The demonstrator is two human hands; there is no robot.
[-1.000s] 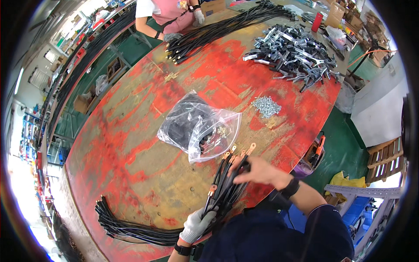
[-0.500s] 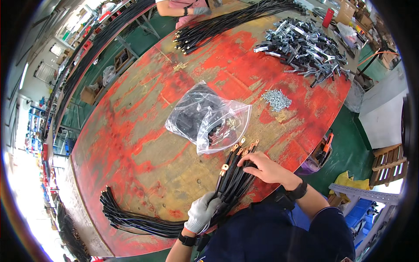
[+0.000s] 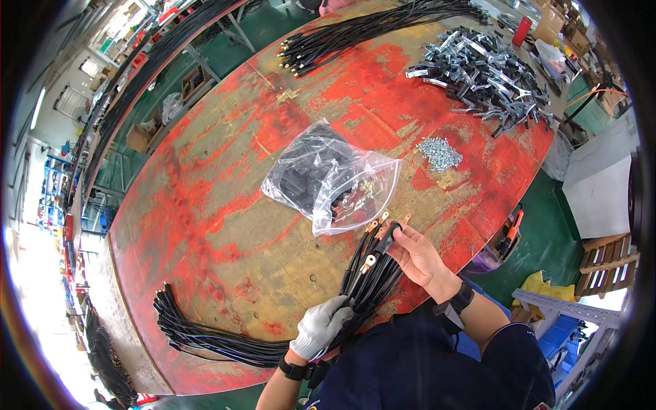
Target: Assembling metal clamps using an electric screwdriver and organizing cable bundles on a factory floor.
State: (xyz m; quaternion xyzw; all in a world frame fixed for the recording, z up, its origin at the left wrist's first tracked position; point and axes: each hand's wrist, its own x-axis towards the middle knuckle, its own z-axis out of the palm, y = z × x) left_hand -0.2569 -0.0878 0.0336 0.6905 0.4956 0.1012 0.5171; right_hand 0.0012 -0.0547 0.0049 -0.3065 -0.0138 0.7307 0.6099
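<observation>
A white-gloved left hand (image 3: 318,329) of mine is closed on a black cable (image 3: 355,292) that ends in a copper ring lug (image 3: 370,262). This cable lies over a bundle of black cables (image 3: 232,347), which curves leftward along the near table edge. My bare right hand (image 3: 418,258) pinches a short black sleeve (image 3: 388,236) between thumb and fingers, just above the lug and apart from it. More copper lugs (image 3: 384,216) stick out of the bundle behind the sleeve. Beyond them lies a clear plastic bag (image 3: 307,167) full of black pieces, its mouth facing my right hand.
On the worn red table (image 3: 205,225), a small heap of metal screws (image 3: 439,154) lies right of the bag. A big pile of metal clamps (image 3: 485,78) sits at the far right. Another black cable bundle (image 3: 355,37) lies along the far edge, near a red can (image 3: 522,31).
My right hand has risen off the bundle and now holds up a black sleeve. The lug cable in my left hand has tilted rightward. The co-worker's hand at the far edge has left view.
</observation>
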